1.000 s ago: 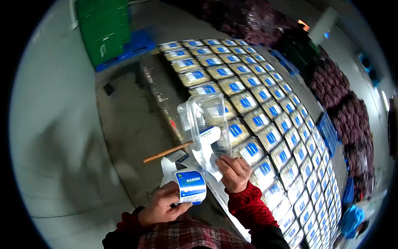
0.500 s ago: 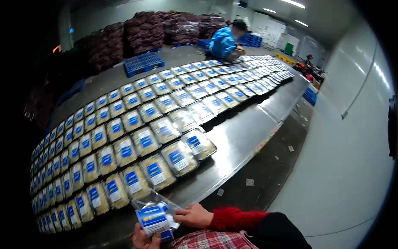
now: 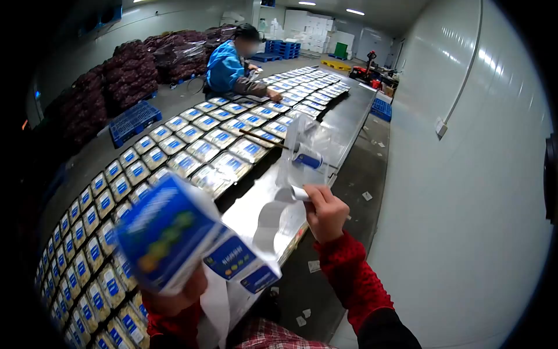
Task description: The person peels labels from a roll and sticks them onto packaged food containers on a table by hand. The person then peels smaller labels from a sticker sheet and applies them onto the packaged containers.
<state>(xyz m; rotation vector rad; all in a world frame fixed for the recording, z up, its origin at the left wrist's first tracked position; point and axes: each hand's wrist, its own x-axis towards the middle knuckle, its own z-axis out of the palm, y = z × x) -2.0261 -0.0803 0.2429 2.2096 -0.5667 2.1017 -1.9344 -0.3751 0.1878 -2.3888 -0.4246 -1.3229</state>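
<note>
Close to the camera, my left hand (image 3: 185, 291) is wrapped round a roll of blue-and-white labels (image 3: 168, 232), blurred by motion. From this roll a printed strip (image 3: 241, 262) and white backing paper hang down. My right hand (image 3: 326, 214) pinches the end of a white paper strip (image 3: 298, 193), which curls over the metal table (image 3: 241, 216). Beyond it lies a clear plastic bag (image 3: 299, 128) with a blue-labelled roll (image 3: 308, 158) in or behind it. A thin brown rod (image 3: 264, 138) reaches out to the left of the bag.
Rows of packed trays with blue labels (image 3: 203, 148) cover the table's left side. A co-worker in a blue jacket (image 3: 225, 67) leans over the far trays. Behind are stacked dark net sacks (image 3: 129, 70) and a blue pallet (image 3: 133, 121). A white wall (image 3: 442, 203) runs along the right.
The view has swung round. The clear bag that was in my hands now lies on the table. My left hand has raised a label roll, and my right hand has moved forward with a paper strip.
</note>
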